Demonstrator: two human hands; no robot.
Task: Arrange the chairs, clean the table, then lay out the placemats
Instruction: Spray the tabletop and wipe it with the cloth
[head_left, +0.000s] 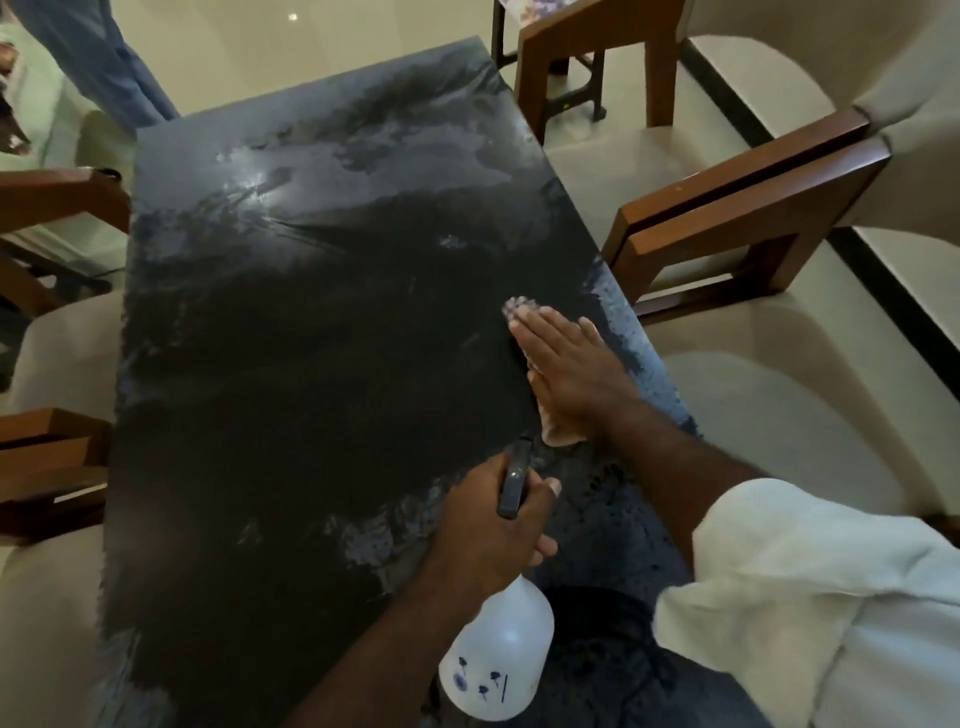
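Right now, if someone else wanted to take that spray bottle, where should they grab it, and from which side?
Probably the round white body of the spray bottle, from below or from the near side. The left hand already wraps the neck and dark trigger head, so that part is taken. The body hangs free and tilted over the table edge, bare all round.

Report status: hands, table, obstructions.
Left hand gripping spray bottle. Right hand flat on cloth, wiping wet black table. No placemats visible; nothing obstructing.
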